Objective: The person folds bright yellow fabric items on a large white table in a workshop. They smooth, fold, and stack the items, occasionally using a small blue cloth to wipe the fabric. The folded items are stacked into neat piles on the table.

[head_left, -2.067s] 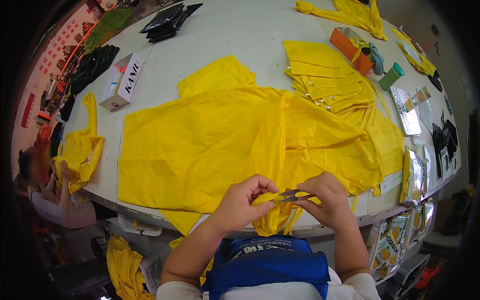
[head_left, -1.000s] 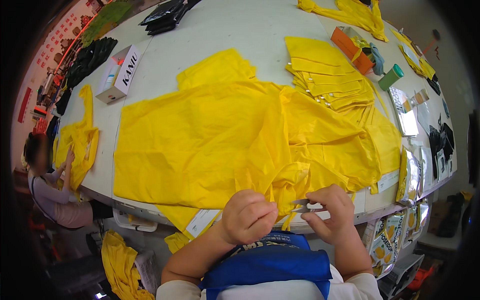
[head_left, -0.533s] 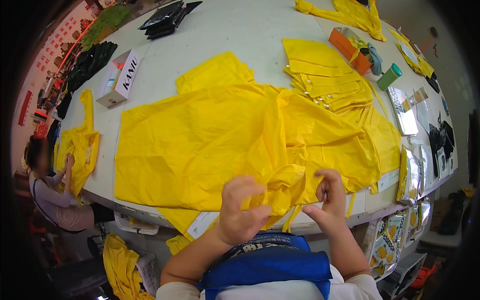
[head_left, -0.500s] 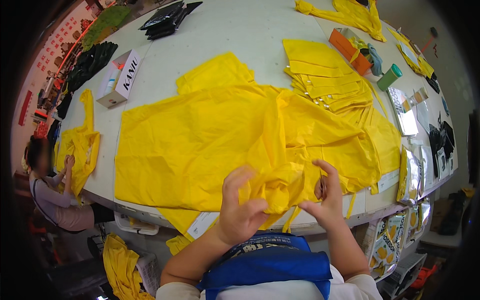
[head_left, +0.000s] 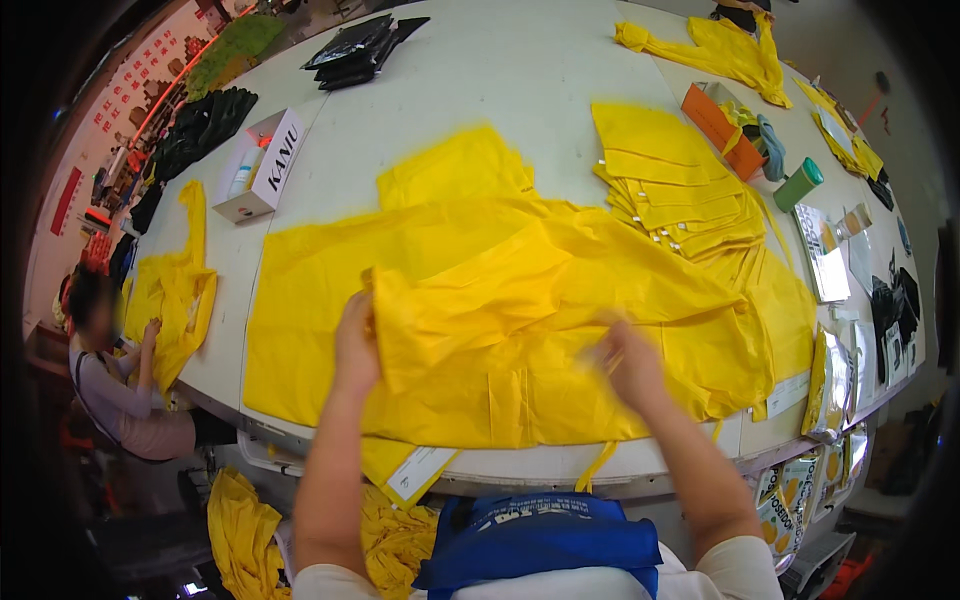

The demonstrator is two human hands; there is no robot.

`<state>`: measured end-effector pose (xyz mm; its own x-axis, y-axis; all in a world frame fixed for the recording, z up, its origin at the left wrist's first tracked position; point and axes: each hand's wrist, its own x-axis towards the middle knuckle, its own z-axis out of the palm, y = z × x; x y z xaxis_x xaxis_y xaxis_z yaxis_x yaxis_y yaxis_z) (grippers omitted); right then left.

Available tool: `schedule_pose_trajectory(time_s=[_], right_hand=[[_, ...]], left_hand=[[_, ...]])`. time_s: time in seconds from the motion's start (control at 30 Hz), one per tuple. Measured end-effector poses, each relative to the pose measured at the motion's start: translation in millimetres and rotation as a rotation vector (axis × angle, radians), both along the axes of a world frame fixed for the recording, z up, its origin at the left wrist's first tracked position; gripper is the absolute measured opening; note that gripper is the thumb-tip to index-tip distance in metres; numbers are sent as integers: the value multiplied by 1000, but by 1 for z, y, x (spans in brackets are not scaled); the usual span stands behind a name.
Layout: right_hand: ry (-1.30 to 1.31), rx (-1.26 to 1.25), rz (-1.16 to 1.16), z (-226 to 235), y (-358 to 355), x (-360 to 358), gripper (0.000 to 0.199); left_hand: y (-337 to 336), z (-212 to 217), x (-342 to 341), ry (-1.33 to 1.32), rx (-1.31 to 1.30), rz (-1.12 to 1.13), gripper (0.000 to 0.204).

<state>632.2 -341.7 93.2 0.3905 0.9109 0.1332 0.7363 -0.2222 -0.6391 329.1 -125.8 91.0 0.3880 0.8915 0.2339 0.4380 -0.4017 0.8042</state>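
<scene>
A large yellow garment [head_left: 450, 385] of thin, crinkled cloth lies spread along the near side of the table. My left hand [head_left: 356, 345] is closed on the edge of a raised yellow flap, which looks like a sleeve or panel and stretches rightward over the garment. Above the garment's right half is my right hand [head_left: 632, 368], blurred by motion, its fingers drawn together. A small greyish glint shows at those fingertips, too smeared to name. From the garment's near edge a thin yellow strap [head_left: 597, 466] hangs down.
Behind the garment lie folded yellow cloth [head_left: 460, 168] and a fanned yellow stack [head_left: 680, 190]. Around them are a white box [head_left: 262, 165], an orange box [head_left: 722, 130], a green cup [head_left: 799, 184] and black packets [head_left: 365, 50]. Another person [head_left: 125, 375] handles yellow cloth at left.
My left hand has moved left and taken hold of the flap, spreading out cloth that was bunched between my hands. My right hand has shifted slightly left, its fingers closer together.
</scene>
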Motion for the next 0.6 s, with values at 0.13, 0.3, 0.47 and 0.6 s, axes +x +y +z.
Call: schedule_pose_trajectory(time_s=[0.13,0.3,0.47,0.6], right_hand=[[-320,106,-567,-82,8,222,24],[-915,-2,-562,-62,73,224,47],[-398,18,13,-100,198,145,32],[-602,-336,-23,-140,225,148,22]], left_hand=[[71,1,-10,-503,-900,17,30],[139,-59,-38,-441,-846,30,39],[166,-83,-11,-295,-697,17,35],[202,-88,-6,-546,-985,105,32]])
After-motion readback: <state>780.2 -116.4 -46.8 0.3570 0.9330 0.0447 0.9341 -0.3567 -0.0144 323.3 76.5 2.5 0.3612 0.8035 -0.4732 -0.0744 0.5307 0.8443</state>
